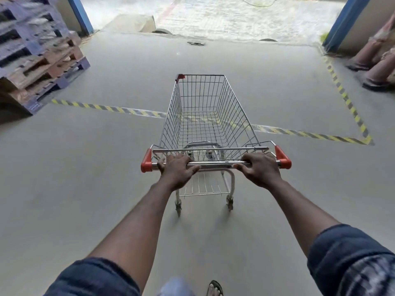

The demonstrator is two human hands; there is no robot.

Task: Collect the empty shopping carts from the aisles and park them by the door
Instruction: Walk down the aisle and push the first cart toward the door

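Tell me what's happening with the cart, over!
Left hand and right hand both grip the handle bar. Cart empty, front over the striped tape, facing the doorway. Pallets off left, out of the path.

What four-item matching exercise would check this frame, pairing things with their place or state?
Things:
1. shopping cart
2. pallets
3. striped tape
4. left hand

Places or states:
A. stacked at the left edge
B. grips the handle bar
C. empty wire basket, mid-frame
D. yellow and black, flat on the floor

Pairs: 1-C, 2-A, 3-D, 4-B.
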